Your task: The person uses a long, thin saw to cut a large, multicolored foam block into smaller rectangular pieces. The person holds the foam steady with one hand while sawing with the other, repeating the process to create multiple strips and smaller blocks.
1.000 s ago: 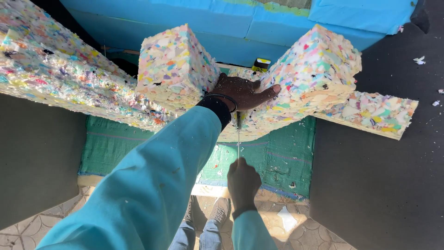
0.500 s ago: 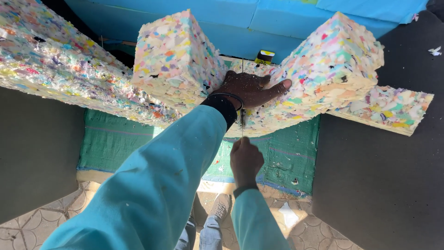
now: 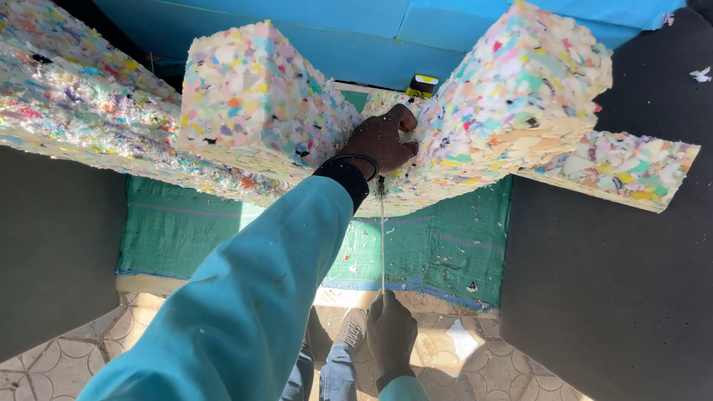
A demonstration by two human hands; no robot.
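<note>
Fingers (image 3: 397,122) of the left hand (image 3: 379,145) curl and press into the gap between two blocks, pinning the big multicoloured foam slab (image 3: 89,119) that runs across the frame over the green cloth (image 3: 445,245). Down low, the right hand (image 3: 390,334) is closed around something, probably a handle, though it's hidden. A thin blade (image 3: 382,238) rises from that fist to the foam's underside, just below the left hand.

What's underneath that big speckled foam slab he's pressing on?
Below the foam slab lies green woven sheeting, then patterned floor tiles. A thin blade runs down to the right hand. The left hand presses above; whatever supports the slab is hidden.
</note>
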